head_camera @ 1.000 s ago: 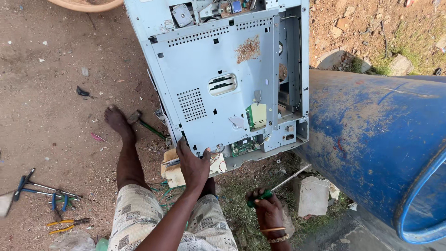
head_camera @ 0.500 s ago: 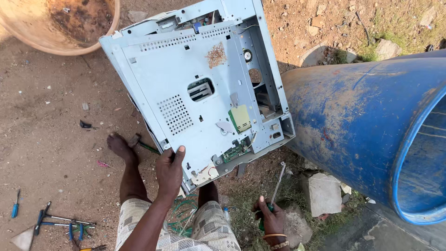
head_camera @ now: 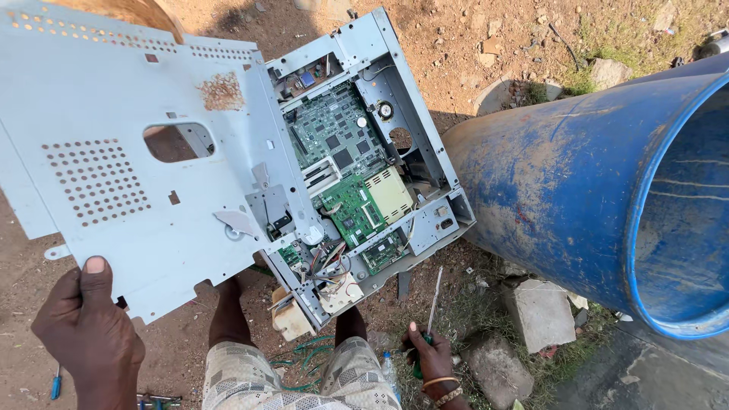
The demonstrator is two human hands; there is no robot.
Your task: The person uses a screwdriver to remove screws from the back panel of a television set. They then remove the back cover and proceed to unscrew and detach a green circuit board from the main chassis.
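While the left hand (head_camera: 87, 334) pinches the bottom edge of the big flat grey metal cover with little holes (head_camera: 129, 175), the cover is lifted up and off to the side, so the inside shows. The open grey metal machine box (head_camera: 395, 137) lies on the dirt with its green circuit boards (head_camera: 345, 163) bare. The right hand (head_camera: 431, 363) is closed around a thin screwdriver (head_camera: 433, 300), tip up, well apart from the left hand. A big blue plastic barrel (head_camera: 577, 190) lies just beside the box.

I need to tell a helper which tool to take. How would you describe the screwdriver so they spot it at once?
Start at the blue barrel, then the open grey chassis beside it. Below the chassis, the right hand grips a screwdriver: thin metal shaft pointing up, green handle.
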